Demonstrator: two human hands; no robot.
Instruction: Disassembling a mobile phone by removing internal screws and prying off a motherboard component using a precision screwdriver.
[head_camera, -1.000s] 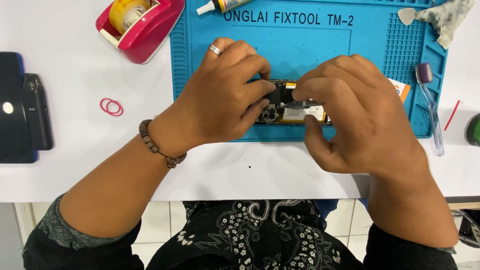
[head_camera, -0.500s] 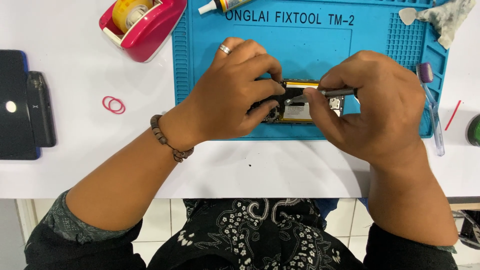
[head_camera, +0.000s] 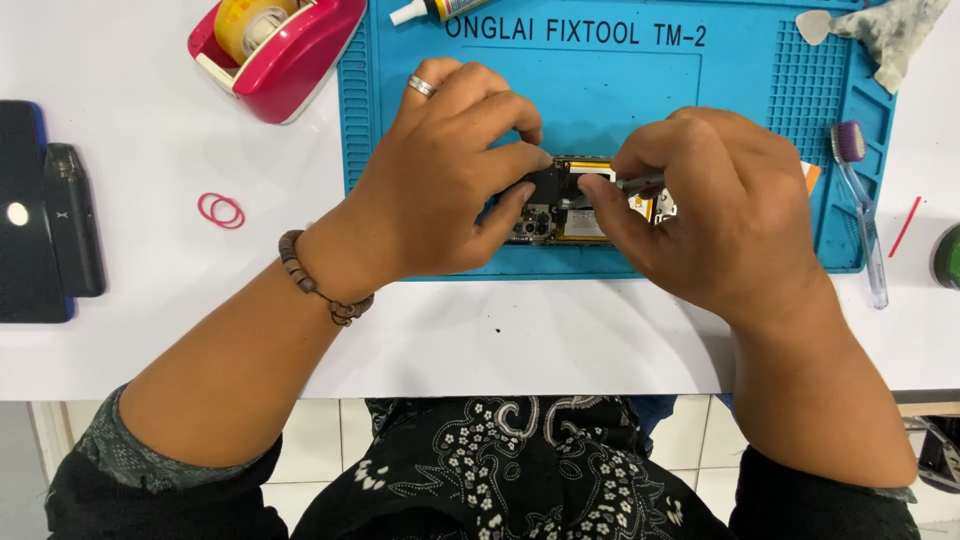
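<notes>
Phone (head_camera: 570, 215) lies open on blue mat (head_camera: 770, 120), near its front edge | left hand (head_camera: 450, 190) pinches phone's end | right hand (head_camera: 715, 215), empty a second ago, now grips thin metal tool (head_camera: 640, 183), tip on phone | tape holder (head_camera: 270, 45) sits apart

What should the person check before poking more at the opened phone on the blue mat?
1. Left hand steadies the opened phone with its yellow battery: ok, thumb and fingers grip its left end.
2. Right hand has a firm hold of the thin grey metal tool: ok, pinched between the fingers.
3. Tool tip is on the right spot: cannot tell, fingers hide it.
4. Phone lies on the blue rubber repair mat: ok.
5. Purple-headed clear toothbrush is out of the way: ok, at the mat's right edge.
6. Loose screws are safe: cannot tell, none visible.
</notes>
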